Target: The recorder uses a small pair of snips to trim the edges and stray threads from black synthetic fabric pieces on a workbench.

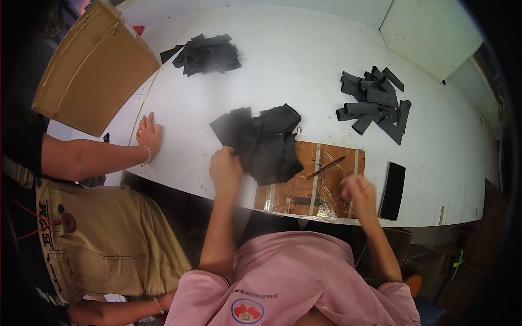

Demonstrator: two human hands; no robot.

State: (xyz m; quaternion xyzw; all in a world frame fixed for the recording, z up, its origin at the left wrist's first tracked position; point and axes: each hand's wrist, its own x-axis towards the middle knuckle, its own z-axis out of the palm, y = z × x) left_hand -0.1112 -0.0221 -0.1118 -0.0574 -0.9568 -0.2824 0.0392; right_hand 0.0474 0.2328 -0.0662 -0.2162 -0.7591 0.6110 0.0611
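The dark cloth [261,141] lies right in front of you, a loose pile of flat, overlapping pieces on the table [304,54], with its lower right part lapping onto the brown board [307,155]. Your left hand [225,171] is at the pile's lower left edge, its fingers bent and drawn close together, the tips touching the cloth. Your right hand [359,193] is over the board's right edge, apart from the pile, with its fingers curled in toward the palm. Whether either hand grips anything, I can't tell, as your left fingertips are partly hidden and your right hand is blurred. On the board, a thin dark stick [326,168] lies slantwise between the pile and your right hand, and a short dark strip [304,201] lies near the edge closest to you. Just beside the board, to your right, is a black phone [392,190]. Beyond it, a heap of rolled dark pieces [375,103] lies on the table, and another flat pile [209,54] sits at the far left. To your left, a co-worker's hand [150,134], palm down, rests near the table's edge, with a carton [98,70] behind it.
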